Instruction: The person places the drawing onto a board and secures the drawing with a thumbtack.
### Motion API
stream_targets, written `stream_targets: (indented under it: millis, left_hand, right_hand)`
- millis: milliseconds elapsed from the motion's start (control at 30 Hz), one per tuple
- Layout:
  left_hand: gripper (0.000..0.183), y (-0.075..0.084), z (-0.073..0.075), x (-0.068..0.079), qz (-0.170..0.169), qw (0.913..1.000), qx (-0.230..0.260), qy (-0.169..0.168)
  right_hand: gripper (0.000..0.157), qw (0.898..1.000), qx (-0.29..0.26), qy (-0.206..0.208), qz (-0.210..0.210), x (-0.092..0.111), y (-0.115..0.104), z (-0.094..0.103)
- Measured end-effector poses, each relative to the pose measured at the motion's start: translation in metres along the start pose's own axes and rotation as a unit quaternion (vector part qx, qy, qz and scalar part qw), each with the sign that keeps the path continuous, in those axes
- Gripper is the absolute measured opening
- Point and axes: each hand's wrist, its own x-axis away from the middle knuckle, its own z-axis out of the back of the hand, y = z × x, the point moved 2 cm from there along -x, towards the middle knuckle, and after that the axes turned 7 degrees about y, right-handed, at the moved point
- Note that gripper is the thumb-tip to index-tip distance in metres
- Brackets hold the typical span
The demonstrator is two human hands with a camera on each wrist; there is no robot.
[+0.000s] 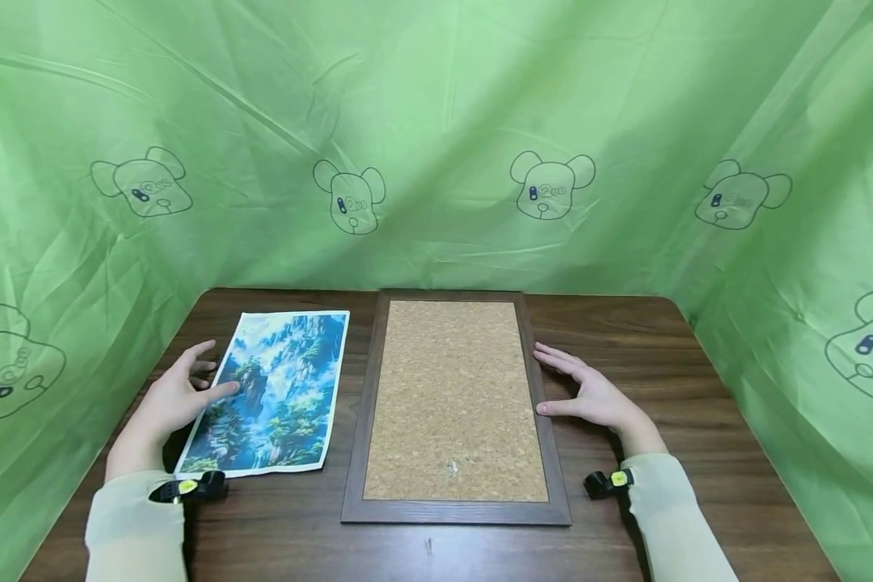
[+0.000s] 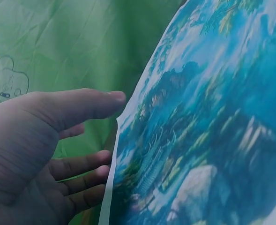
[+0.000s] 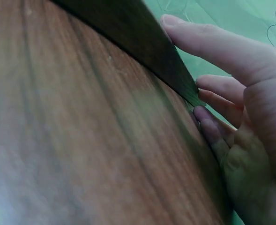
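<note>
A printed sheet with a blue mountain landscape (image 1: pixel 284 392) lies on the left of the table, its white border showing. My left hand (image 1: pixel 170 396) is at its left edge, thumb reaching over the border and the other fingers spread beside it. In the left wrist view the thumb and fingertips of this hand (image 2: pixel 58 140) sit right at the edge of the paper (image 2: pixel 212 131). A cork board in a dark wooden frame (image 1: pixel 356 453) lies in the middle. Against its right side rests my right hand (image 1: pixel 589 392), fingers loosely extended; the right wrist view shows fingertips at the frame's edge (image 3: pixel 142 42).
The brown wooden table (image 1: pixel 698 453) carries both things. Green cloth (image 1: pixel 444 97) with bear-head outlines hangs behind the table and along both sides. A small pale mark (image 1: pixel 453 467) shows low on the cork. Black wrist cameras (image 1: pixel 607 483) sit at both cuffs.
</note>
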Motion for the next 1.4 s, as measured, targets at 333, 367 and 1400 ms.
stream_targets:
  millis: [333,367,1400]
  left_hand:
    - [0.11,0.0,-0.004,-0.001,-0.017,0.9993,-0.006,-0.034]
    - [0.109,0.002,-0.005,-0.001,-0.015,0.9993,-0.005,-0.035]
    - [0.048,0.009,0.008,0.006,0.008,0.9981,0.043,0.042]
  right_hand:
    - [0.096,1.0,0.0,0.002,-0.004,0.001,0.0,0.001]
    - [0.096,1.0,0.001,0.002,-0.005,0.001,0.0,0.001]
    - [0.096,1.0,-0.011,0.0,-0.011,-0.001,-0.001,0.001]
